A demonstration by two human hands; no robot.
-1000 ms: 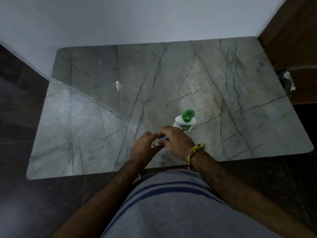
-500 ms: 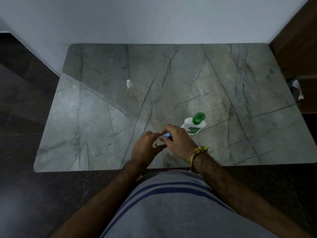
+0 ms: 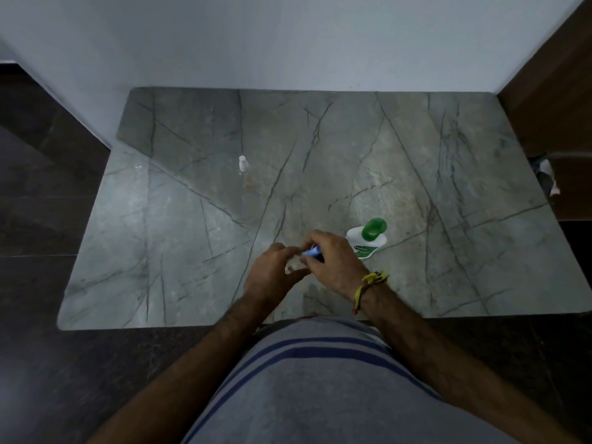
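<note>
small blue object [image 3: 312, 251] pinched in right hand [image 3: 336, 264], left hand [image 3: 272, 270] touching it

grey veined marble table [image 3: 416, 155], white bottle [image 3: 366, 243] green cap [image 3: 373, 229], blue-striped grey shirt [image 3: 320, 395]

The table [image 3: 416, 174] is polished, veined grey stone; the green-capped bottle [image 3: 368, 240] looks like smooth white plastic.
</note>
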